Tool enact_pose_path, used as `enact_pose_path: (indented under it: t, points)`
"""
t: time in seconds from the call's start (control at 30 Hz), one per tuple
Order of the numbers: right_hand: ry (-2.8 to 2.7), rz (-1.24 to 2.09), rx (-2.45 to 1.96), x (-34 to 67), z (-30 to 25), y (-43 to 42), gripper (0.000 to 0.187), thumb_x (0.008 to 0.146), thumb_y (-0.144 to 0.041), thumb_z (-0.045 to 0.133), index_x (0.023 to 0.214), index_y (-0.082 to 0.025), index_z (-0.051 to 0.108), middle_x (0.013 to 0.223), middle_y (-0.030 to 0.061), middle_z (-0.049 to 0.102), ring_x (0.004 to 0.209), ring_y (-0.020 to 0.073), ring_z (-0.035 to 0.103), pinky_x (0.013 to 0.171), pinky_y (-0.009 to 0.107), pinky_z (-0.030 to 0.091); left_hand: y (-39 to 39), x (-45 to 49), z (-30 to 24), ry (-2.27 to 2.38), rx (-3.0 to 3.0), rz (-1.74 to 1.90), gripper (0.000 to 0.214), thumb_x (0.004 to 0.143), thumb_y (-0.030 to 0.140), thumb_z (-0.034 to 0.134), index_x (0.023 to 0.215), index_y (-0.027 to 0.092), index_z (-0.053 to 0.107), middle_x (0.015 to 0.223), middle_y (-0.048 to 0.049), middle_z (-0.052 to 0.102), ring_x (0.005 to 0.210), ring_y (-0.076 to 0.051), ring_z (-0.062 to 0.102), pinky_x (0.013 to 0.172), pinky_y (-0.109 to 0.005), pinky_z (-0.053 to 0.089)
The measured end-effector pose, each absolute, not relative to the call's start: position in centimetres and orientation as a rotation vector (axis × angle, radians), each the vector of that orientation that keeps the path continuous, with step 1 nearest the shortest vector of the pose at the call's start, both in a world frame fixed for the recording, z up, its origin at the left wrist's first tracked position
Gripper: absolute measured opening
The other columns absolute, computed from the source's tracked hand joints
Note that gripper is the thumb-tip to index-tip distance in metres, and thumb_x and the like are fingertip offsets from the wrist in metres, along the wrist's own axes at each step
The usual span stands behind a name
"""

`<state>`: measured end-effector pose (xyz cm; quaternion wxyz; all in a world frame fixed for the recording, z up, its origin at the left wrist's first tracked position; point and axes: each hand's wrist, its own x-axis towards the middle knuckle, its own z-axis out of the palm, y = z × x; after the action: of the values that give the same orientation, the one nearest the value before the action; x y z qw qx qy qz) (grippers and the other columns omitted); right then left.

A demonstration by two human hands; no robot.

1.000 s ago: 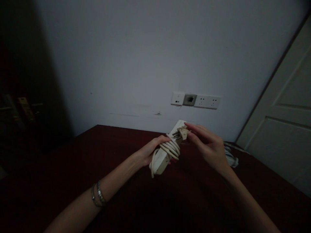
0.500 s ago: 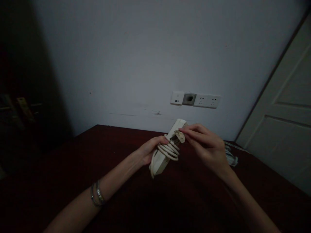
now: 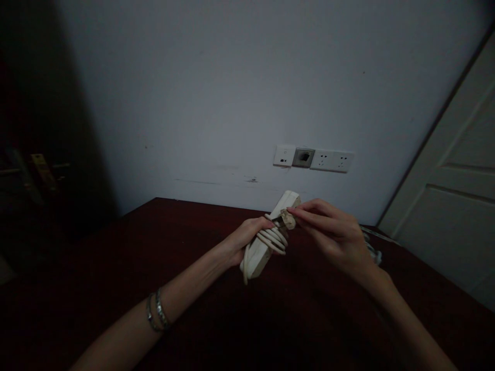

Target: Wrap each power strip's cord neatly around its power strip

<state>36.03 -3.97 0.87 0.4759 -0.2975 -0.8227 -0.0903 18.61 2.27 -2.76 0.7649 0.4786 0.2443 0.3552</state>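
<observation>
A white power strip [image 3: 258,259] is held tilted above the dark red table, its top end leaning away to the right. Its white cord [image 3: 273,240] is wound several times around the middle. My left hand [image 3: 247,237] grips the strip from the left side, thumb lying over the cord loops; the other fingers are hidden behind. Between thumb and fingertips, my right hand [image 3: 332,226] pinches the cord's plug [image 3: 287,219]. The plug lies against the strip just above the coils, its prongs pointing left toward my left thumb.
The dark red table [image 3: 185,226] meets a pale wall [image 3: 216,103]. Wall sockets [image 3: 331,161] sit behind the hands. A bundle in clear wrapping [image 3: 374,252], partly hidden by my right wrist, lies at the right. A panelled white door [image 3: 464,206] stands at far right, a metal door handle [image 3: 42,167] at left.
The plug has turned slightly and come closer to the cord loops by my left thumb. Both hands still hold on; the whole view has shifted a little.
</observation>
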Motion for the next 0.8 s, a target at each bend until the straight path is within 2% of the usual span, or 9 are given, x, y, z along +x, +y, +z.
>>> enact_pose_path:
  t: [0.2,0.43,0.63,0.8]
  points:
    - [-2.079,-0.154,-0.693,36.0,1.8,-5.0,0.038,0.085,-0.005,0.049,0.113,-0.025,0.065,0.092,0.0068,0.061,0.082,0.0146,0.059,0.066,0.026,0.048,2.5,18.4,-3.1,0.53,1.104,0.78,0.028,0.061,0.023,0.064,0.085,0.009,0.062,0.07,-0.0052,0.063,0.057,-0.012,0.057,0.056,-0.025,0.047]
    - [-2.117,0.032,-0.669,36.4,2.7,-5.9,0.036,0.084,-0.007,0.053,0.11,-0.029,0.067,0.085,0.0048,0.059,0.077,0.0141,0.057,0.063,0.026,0.047,2.2,18.2,-3.0,0.464,1.189,0.727,0.028,0.06,0.021,0.068,0.084,0.009,0.062,0.075,-0.0046,0.063,0.061,-0.01,0.056,0.059,-0.022,0.043]
    - [-2.049,0.092,-0.75,36.6,2.2,-5.0,0.028,0.084,-0.013,0.057,0.105,-0.027,0.069,0.083,0.0034,0.059,0.076,0.0133,0.057,0.065,0.027,0.046,2.3,18.2,-2.9,0.506,1.136,0.704,0.03,0.06,0.023,0.068,0.086,0.008,0.063,0.073,-0.0056,0.064,0.059,-0.012,0.057,0.058,-0.025,0.044]
    - [-1.948,0.002,-0.826,36.0,0.5,-3.4,0.028,0.084,-0.016,0.058,0.11,-0.022,0.066,0.082,0.0037,0.059,0.07,0.0124,0.055,0.06,0.026,0.045,3.7,18.1,-3.4,0.565,1.04,0.713,0.028,0.067,0.031,0.059,0.08,0.006,0.063,0.069,-0.0081,0.064,0.055,-0.015,0.058,0.058,-0.031,0.048]
